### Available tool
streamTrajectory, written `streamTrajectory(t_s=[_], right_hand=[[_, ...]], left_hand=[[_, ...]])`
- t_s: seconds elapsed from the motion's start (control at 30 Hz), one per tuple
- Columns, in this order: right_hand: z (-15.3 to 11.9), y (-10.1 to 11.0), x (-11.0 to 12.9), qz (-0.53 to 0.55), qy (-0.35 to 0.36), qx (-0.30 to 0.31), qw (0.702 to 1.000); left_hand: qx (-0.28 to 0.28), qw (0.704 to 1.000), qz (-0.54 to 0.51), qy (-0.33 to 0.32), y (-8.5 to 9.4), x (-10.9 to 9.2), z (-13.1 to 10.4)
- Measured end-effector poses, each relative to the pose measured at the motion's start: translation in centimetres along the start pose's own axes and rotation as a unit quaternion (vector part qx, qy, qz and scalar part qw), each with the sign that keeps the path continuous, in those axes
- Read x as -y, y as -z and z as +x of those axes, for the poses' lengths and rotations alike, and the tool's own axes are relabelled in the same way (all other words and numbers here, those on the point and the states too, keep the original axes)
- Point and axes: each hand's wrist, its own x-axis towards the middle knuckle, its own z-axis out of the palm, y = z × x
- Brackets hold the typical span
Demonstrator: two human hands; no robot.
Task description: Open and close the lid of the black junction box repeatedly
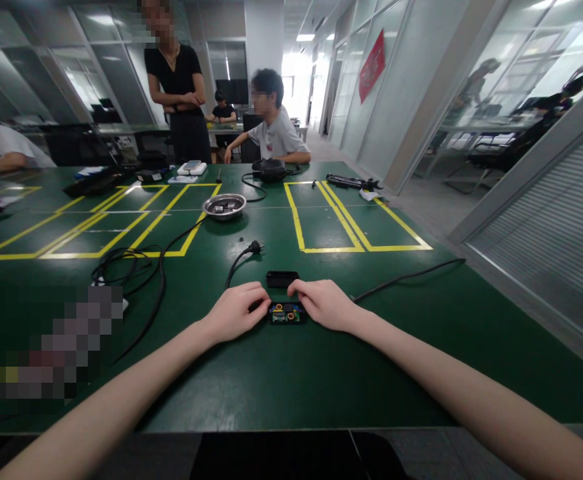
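An opened black power adapter point(286, 313) lies on the green table in front of me, its circuit board with copper-wound coils facing up. At its left end, the thumb and fingers of my left hand point(239, 310) are closed together on the edge. My right hand point(327, 305) grips the right end with curled fingers, its index finger reaching up near the loose black cover point(282, 279). That cover rests just behind the adapter, hollow side showing. A black cord with a plug point(255, 248) comes out from behind my left hand; another black cable point(411, 277) runs off to the right.
A metal bowl point(224, 207) with small metal parts stands farther back. Coiled black cable point(126, 267) lies left, beside a blurred-out item point(61, 343). Yellow tape point(331, 250) marks rectangles. A black tool point(351, 181) and a black case point(270, 169) sit at the far edge; people are beyond.
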Motion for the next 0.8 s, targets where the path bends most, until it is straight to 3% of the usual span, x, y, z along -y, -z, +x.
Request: streamTrajectory(t_s=[0.23,0.43,0.7,0.8], right_hand=[[0.4,-0.2,0.9,-0.034,-0.076,-0.009,0.996],[0.5,0.5,1.5,-0.024,-0.129,0.005,0.991],[1.0,0.7,1.8,-0.039,-0.13,0.001,0.991],[0.9,0.3,1.2,-0.037,-0.102,-0.026,0.994]], left_hand=[[-0.028,0.998,0.025,0.055,-0.5,0.1,0.2],[-0.003,0.994,0.078,0.081,-0.5,-0.4,0.4],[-0.004,0.993,0.112,0.047,-0.7,-0.4,0.2],[-0.008,0.993,0.109,0.036,-0.8,0.0,0.1]])
